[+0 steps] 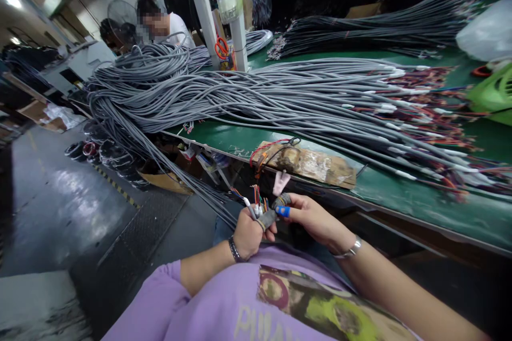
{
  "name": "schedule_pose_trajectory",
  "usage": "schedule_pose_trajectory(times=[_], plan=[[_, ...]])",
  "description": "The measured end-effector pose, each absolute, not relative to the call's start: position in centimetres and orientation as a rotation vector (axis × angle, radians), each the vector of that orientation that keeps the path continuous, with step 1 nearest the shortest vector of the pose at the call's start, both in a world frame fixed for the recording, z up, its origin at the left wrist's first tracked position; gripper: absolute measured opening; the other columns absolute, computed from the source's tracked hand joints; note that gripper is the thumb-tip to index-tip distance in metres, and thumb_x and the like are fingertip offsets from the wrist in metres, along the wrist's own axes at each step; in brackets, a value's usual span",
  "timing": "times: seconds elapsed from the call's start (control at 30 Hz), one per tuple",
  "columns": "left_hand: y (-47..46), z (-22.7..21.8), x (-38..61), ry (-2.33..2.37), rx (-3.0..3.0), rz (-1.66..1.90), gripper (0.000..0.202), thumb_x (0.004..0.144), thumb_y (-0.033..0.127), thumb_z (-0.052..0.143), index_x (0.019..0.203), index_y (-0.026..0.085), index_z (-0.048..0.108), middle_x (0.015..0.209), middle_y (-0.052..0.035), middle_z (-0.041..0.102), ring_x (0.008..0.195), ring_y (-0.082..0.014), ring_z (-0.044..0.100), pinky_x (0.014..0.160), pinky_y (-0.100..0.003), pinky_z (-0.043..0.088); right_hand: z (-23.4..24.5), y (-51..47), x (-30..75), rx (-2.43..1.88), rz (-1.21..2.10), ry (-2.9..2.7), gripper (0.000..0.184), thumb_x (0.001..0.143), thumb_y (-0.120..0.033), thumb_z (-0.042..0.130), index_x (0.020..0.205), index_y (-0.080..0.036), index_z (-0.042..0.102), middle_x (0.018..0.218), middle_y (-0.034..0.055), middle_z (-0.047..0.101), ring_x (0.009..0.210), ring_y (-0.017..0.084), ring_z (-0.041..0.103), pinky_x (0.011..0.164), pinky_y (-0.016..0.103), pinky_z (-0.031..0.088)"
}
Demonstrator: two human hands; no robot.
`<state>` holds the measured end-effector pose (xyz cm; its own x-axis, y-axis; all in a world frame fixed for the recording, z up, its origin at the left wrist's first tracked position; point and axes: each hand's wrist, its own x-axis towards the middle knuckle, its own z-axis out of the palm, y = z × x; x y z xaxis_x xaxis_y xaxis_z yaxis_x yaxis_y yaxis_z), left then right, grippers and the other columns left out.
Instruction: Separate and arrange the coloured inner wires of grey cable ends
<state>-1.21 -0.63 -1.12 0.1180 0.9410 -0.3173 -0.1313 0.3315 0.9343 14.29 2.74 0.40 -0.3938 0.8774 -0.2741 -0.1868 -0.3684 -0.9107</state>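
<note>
Lettering (pixel 239 322) on purple shirt (pixel 160 298), head view: pale, cut off by bottom edge, not readable. White scribbles on green worktop (pixel 400 192), glossy: illegible.

Left hand (pixel 248 235): fingers clamped on grey cables (pixel 251 210), in front of worktop edge; white sleeves, thin multicolour wires poking up. Exact count hard to make out. Grey wrap on one finger.

Right hand (pixel 310 218): thumb and index fingertips together beside left hand's fingers, blue band (pixel 283 211) on thumb, grey wrap on index; can't tell if anything is pinched.

Pale pink forked clip (pixel 281 183) just above right hand, by rough wooden board (pixel 340 171), whitish patches, red and black leads.

Smooth grey cable pile (pixel 240 90) across worktop, far coil part hidden behind post (pixel 202 10). Lime plastic basket (pixel 494 96), slotted, cut off at right. Crumpled translucent bag (pixel 488 32) above it.
</note>
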Motion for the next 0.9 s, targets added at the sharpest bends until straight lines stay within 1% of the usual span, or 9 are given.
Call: schedule_pose_trajectory(times=[0.13,0.27,0.37,0.53,0.7,0.8,0.9], plan=[[-0.6,-0.9,-1.4,1.166,0.972,0.883,0.046,0.068,0.055,0.071,0.056,0.014,0.056,0.046,-0.001,0.056,0.035,-0.007,0.047,0.037,-0.018,0.028,0.6,2.7,14.1,-1.05,1.79,-1.158,0.03,0.057,-0.039,0.084,0.062,-0.017,0.065,0.058,-0.0008,0.06,0.055,0.011,0.047,0.055,0.026,0.038],[-0.6,-1.2,-1.6,1.152,1.0,0.816,0.046,0.068,0.055,0.071,0.054,0.014,0.056,0.046,-0.0015,0.056,0.035,-0.0074,0.048,0.036,-0.018,0.027,0.6,2.6,13.9,-1.056,1.803,-1.179,0.031,0.056,-0.041,0.084,0.062,-0.017,0.066,0.058,-0.0005,0.061,0.055,0.012,0.048,0.056,0.026,0.039],[-0.6,-1.3,-1.6,1.165,0.967,0.855,0.045,0.068,0.055,0.071,0.056,0.014,0.056,0.048,-0.0017,0.058,0.036,-0.0075,0.048,0.037,-0.018,0.029,0.5,2.6,13.9,-1.065,1.814,-1.148,0.032,0.056,-0.041,0.085,0.066,-0.017,0.068,0.061,-0.0001,0.063,0.057,0.012,0.049,0.057,0.026,0.039],[-0.5,-1.1,-1.6,1.189,0.904,0.937,0.049,0.067,0.059,0.07,0.057,0.013,0.057,0.047,-0.0017,0.057,0.035,-0.0066,0.046,0.036,-0.018,0.029,-0.2,2.7,14.2,-1.053,1.833,-1.108,0.034,0.054,-0.041,0.086,0.07,-0.017,0.068,0.066,0.0007,0.063,0.059,0.012,0.05,0.056,0.025,0.04],[-0.3,-1.0,-1.6,1.175,0.855,0.974,0.045,0.067,0.056,0.072,0.062,0.013,0.058,0.048,-0.0002,0.057,0.034,-0.0066,0.047,0.036,-0.018,0.028,-0.5,2.8,14.2,-1.029,1.892,-1.019,0.036,0.058,-0.044,0.084,0.069,-0.016,0.066,0.064,0.0,0.059,0.058,0.01,0.049,0.056,0.024,0.041],[-0.2,-0.9,-1.6,1.169,0.837,0.999,0.043,0.067,0.053,0.073,0.061,0.013,0.057,0.046,0.0003,0.056,0.034,-0.0071,0.048,0.035,-0.018,0.027,-0.4,2.9,14.1,-0.992,1.927,-0.951,0.034,0.061,-0.043,0.083,0.068,-0.016,0.064,0.063,-0.0004,0.058,0.057,0.01,0.049,0.057,0.025,0.043],[-0.1,-0.7,-1.6,1.173,0.812,1.017,0.044,0.065,0.052,0.074,0.058,0.014,0.055,0.046,0.0007,0.055,0.034,-0.0072,0.048,0.035,-0.019,0.027,-0.4,3.1,14.0,-0.967,1.952,-0.831,0.037,0.063,-0.049,0.08,0.074,-0.018,0.064,0.068,0.0009,0.061,0.058,0.011,0.051,0.057,0.025,0.045]])
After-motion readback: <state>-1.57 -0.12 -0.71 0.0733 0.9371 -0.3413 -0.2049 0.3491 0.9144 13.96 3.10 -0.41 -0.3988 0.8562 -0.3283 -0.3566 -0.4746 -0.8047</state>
